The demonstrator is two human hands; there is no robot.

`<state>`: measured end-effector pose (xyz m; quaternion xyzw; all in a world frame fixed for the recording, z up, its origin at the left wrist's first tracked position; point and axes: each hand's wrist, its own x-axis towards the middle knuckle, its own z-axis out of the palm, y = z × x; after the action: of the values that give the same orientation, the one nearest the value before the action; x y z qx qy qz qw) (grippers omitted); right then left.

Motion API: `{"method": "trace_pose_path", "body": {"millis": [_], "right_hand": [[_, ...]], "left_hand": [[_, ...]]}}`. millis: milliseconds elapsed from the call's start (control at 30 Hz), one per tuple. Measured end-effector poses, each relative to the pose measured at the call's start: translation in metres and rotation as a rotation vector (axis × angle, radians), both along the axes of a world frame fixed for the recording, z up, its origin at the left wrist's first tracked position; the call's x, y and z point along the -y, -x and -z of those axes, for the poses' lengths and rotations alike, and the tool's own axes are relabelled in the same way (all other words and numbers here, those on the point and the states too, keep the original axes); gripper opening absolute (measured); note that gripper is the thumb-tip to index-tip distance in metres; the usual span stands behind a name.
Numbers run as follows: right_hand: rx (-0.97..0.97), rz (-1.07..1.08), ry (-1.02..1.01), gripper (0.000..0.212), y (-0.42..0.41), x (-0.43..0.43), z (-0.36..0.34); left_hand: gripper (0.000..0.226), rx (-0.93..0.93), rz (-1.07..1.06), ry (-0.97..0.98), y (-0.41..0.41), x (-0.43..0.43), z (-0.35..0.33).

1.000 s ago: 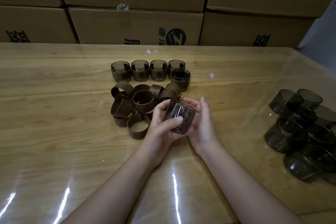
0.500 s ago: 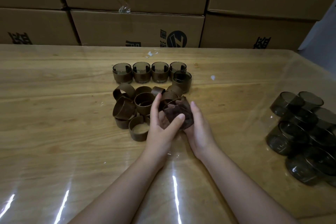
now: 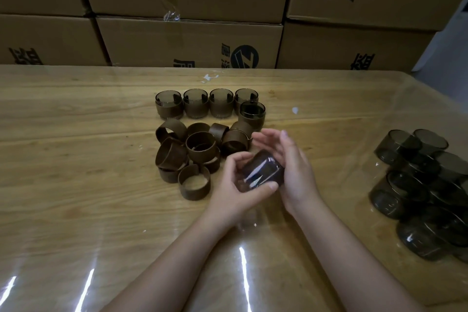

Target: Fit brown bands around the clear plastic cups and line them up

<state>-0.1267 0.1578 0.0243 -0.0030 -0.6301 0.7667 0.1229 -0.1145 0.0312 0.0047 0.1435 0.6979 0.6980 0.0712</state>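
Note:
A clear smoky cup (image 3: 262, 171) lies on its side between my hands just above the table, and a brown band seems to sit around it. My left hand (image 3: 234, 190) grips it with curled fingers and the thumb across its wall. My right hand (image 3: 295, 170) presses its palm against the cup's other side, fingers stretched out. Several loose brown bands (image 3: 192, 152) lie heaped just left of my hands. Several banded cups (image 3: 195, 104) stand in a row behind the heap, with one more banded cup (image 3: 252, 112) slightly in front at the row's right end.
A pile of bare smoky cups (image 3: 425, 185) lies near the right edge of the wooden table (image 3: 76, 159), which has a glossy clear cover. Stacked cardboard boxes (image 3: 190, 40) wall off the far side.
Both hands went forward to the band heap with the cup, then drew back toward me. The cup now lies sideways, and my right fingers have straightened out.

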Motion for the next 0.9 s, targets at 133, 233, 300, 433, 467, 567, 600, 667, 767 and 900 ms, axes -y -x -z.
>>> {"method": "trace_pose_path", "body": {"millis": [133,233,300,433,467,567,600,667,767,900], "right_hand": [[-0.029,-0.075,-0.066,0.026,0.008,-0.004,-0.013],[0.039,-0.028,-0.131,0.013,0.027,-0.001,-0.018],[0.084,0.074,-0.246,0.013,0.044,-0.002,-0.016],[0.158,0.122,-0.555,0.008,0.072,-0.002,-0.005],[0.165,0.124,-0.610,0.012,0.076,-0.001,-0.002],[0.173,0.131,-0.621,0.019,0.087,0.004,0.004],[0.178,0.129,-0.593,0.020,0.089,0.005,0.005],[0.197,0.126,-0.539,0.019,0.093,0.003,0.007],[0.242,0.134,-0.338,0.025,0.088,-0.006,0.010],[0.316,0.148,-0.162,0.038,0.065,-0.029,0.012]], "left_hand": [[0.069,-0.031,0.094,0.057,-0.001,0.000,0.003],[0.068,0.062,0.004,-0.094,0.001,0.002,0.003],[0.069,0.137,-0.035,-0.212,0.004,0.002,0.004],[0.058,0.225,-0.002,-0.348,0.008,0.004,0.001],[0.052,0.239,0.014,-0.383,0.009,0.005,0.001],[0.040,0.245,0.046,-0.450,0.012,0.006,0.001],[0.042,0.239,0.055,-0.456,0.012,0.006,0.001],[0.048,0.236,0.068,-0.455,0.011,0.006,0.000],[0.052,0.280,0.049,-0.456,0.010,0.005,-0.002],[0.045,0.361,0.023,-0.472,0.010,0.004,-0.003]]}}
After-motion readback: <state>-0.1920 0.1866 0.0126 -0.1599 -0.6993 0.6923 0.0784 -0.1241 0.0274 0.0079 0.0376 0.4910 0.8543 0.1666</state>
